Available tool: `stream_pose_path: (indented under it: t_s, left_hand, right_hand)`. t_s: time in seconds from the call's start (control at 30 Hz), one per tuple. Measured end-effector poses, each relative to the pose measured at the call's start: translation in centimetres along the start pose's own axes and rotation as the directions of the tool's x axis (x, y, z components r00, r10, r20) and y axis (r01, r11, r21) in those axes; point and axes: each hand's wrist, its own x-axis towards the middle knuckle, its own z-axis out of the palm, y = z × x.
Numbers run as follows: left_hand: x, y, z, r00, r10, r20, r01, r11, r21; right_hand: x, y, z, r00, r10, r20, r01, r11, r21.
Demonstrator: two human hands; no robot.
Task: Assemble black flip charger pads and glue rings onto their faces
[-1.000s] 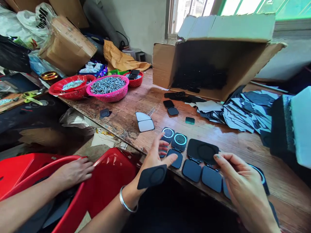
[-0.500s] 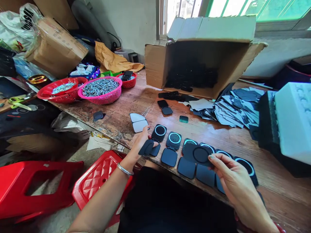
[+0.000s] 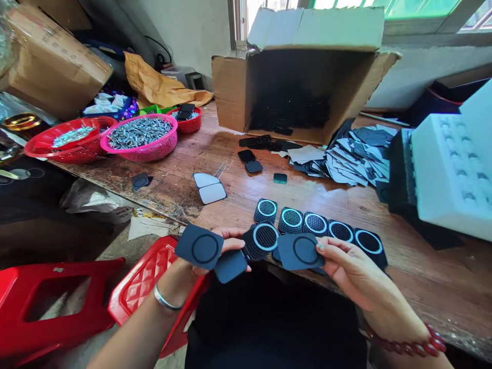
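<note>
My left hand (image 3: 187, 278) is closed on a hinged black unit, whose grid-patterned block (image 3: 265, 239) carries a pale ring and whose plain flap (image 3: 231, 266) hangs toward me. That same hand also has a thin dark sheet with a ring cutout (image 3: 192, 247) sticking out on its left side. Between thumb and fingers, my right hand (image 3: 355, 269) pinches another dark ringed sheet (image 3: 291, 251) by its right edge, close beside the held unit. Behind both hands, several similar ringed units (image 3: 315, 224) stand in a row along the table; their lower parts are partly hidden.
An open cardboard box (image 3: 230, 95) lies at the back, with a heap of cut sheets (image 3: 351, 159) beside it. White foam (image 3: 442, 174) stands at right. Pink (image 3: 142, 154) and red baskets hold metal parts at left. White-faced pieces (image 3: 211, 189) lie mid-table; red stools stand below.
My left hand has lifted the leftmost hinged unit off the table and brought it toward the middle, its sheet now face-on. The right hand's sheet has come beside it. The camera view has shifted.
</note>
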Motion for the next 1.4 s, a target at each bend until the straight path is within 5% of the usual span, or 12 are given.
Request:
stream_pose_path:
  t_s: [0.1,0.27,0.63,1.4]
  left_hand:
    - [-1.1,-0.7,1.7,0.926,-0.281,0.253,0.233,0.951,0.201]
    - [-1.4,-1.5,3.4,0.82,-0.355,0.45,0.226,0.922,0.315]
    - [-0.8,-3.1,3.6,0.755,-0.443,0.483,0.274,0.883,0.381]
    - [-1.3,-2.7,4.0,0.755,-0.416,0.507,0.243,0.896,0.373]
  right_hand:
    - [-0.4,0.3,0.1,0.991,0.123,0.05,-0.126,0.989,0.071]
    - [-1.1,0.8,0.1,0.982,0.183,0.05,-0.188,0.976,0.111]
    - [-1.2,0.9,0.2,0.974,0.22,0.056,-0.222,0.975,0.034]
    - [-1.0,0.8,0.7,0.981,0.196,-0.01,-0.196,0.979,-0.055]
